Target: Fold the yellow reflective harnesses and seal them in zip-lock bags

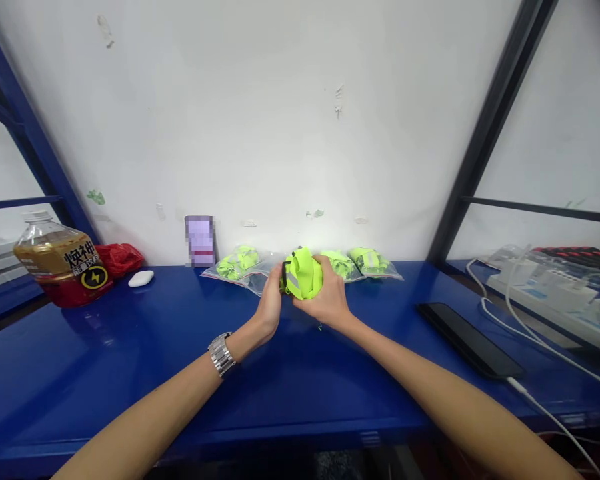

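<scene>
A rolled bundle of neon-yellow reflective strap [304,275] with grey stripes is held up in front of me, with a black piece at its left side. My right hand [331,298] wraps round its right side and underside. My left hand [269,301] presses against the left side, its fingers mostly hidden behind the bundle. Behind my hands lie clear zip bags holding similar yellow bundles: one bagged bundle [239,263] at left, another bagged bundle [339,264] just right of my right hand, and a third bagged bundle [369,261] farther right.
At left stand a large drink bottle [63,260], a red plastic bag [120,259] and a white earbud case [141,279]. A phone [200,241] leans on the wall. A dark phone [467,339] on a cable and a white power strip [555,293] lie right, on the blue table [180,347].
</scene>
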Tool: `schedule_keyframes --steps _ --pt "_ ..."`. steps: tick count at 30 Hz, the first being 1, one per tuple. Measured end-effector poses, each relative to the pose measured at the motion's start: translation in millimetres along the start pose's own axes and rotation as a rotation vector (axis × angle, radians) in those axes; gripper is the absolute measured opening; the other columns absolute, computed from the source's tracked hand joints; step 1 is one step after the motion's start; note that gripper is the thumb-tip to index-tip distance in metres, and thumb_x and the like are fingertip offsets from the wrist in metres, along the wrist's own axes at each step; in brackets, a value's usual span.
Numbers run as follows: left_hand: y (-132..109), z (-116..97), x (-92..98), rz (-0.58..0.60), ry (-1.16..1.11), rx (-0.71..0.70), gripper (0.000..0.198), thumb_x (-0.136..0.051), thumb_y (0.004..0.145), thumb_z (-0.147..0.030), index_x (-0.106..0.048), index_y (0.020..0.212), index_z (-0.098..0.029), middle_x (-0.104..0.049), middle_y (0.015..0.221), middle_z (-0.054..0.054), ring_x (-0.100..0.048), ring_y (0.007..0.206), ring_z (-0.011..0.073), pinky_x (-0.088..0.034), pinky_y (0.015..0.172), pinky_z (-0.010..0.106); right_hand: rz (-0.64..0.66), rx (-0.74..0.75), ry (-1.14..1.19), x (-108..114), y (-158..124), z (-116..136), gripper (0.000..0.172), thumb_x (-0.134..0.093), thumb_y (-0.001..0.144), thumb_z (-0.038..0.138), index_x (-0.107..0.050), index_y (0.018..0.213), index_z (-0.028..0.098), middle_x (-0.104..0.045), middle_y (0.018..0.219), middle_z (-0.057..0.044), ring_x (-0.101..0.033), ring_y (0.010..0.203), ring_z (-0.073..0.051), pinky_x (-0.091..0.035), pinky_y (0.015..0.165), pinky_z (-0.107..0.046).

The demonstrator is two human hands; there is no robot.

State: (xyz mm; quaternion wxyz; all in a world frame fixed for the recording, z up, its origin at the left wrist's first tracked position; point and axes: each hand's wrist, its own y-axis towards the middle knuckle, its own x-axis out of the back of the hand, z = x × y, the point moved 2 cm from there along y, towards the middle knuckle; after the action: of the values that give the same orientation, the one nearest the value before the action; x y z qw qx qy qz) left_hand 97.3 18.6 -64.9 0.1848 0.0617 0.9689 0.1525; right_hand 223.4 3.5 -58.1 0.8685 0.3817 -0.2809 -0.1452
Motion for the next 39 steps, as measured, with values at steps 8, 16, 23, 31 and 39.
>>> schedule_keyframes --steps 8,16,23,31,39 --pt "-3.5 -7.8 7.5 0.043 0.150 0.099 0.040 -0.068 0.074 -0.052 -0.069 0.090 -0.015 -0.072 0.089 0.005 -0.065 0.084 0.0220 -0.050 0.073 0.029 0.182 0.312 -0.345 -1.2 -4.7 -17.5 0.074 -0.068 0.063 0.045 -0.043 0.126 0.014 -0.060 0.105 -0.018 -0.061 0.090 -0.034 -0.049 0.071 -0.041" --pt "-9.9 -4.3 15.5 0.338 0.091 0.402 0.044 -0.086 0.058 -0.023 -0.068 0.097 -0.013 -0.071 0.095 0.009 -0.066 0.087 0.0214 -0.052 0.081 0.032 0.272 0.413 -0.341 -2.3 -13.3 -17.2 0.070 -0.068 0.063 0.041 -0.046 0.124 0.014 -0.061 0.103 -0.015 -0.063 0.082 -0.028 -0.050 0.067 -0.037" --pt "-11.8 -1.7 14.7 0.354 -0.034 0.367 0.041 -0.085 0.057 -0.018 -0.067 0.094 -0.014 -0.071 0.091 0.006 -0.067 0.082 0.0196 -0.052 0.081 0.032 0.195 0.473 -0.270 0.8 -15.8 -9.9 0.067 -0.067 0.060 0.036 -0.047 0.121 0.015 -0.061 0.096 -0.012 -0.063 0.079 -0.027 -0.050 0.069 -0.038" --pt "-11.5 1.8 12.6 0.246 -0.054 0.311 0.035 -0.082 0.054 -0.011 -0.065 0.085 -0.013 -0.069 0.079 0.002 -0.065 0.072 0.0157 -0.052 0.072 0.028 0.230 0.474 -0.269 -1.0 -16.5 -10.6 0.070 -0.064 0.059 0.033 -0.045 0.124 0.016 -0.060 0.104 -0.013 -0.062 0.087 -0.028 -0.051 0.075 -0.039" --pt "-0.3 -4.6 12.7 0.117 0.004 0.148 0.040 -0.080 0.055 -0.012 -0.062 0.090 -0.013 -0.067 0.082 0.002 -0.063 0.072 0.0152 -0.052 0.071 0.028 0.382 0.441 -0.192 16.7 -0.7 -2.2 0.088 -0.069 0.066 0.039 -0.029 0.142 0.020 -0.038 0.140 -0.017 -0.041 0.127 -0.035 -0.041 0.100 -0.051"
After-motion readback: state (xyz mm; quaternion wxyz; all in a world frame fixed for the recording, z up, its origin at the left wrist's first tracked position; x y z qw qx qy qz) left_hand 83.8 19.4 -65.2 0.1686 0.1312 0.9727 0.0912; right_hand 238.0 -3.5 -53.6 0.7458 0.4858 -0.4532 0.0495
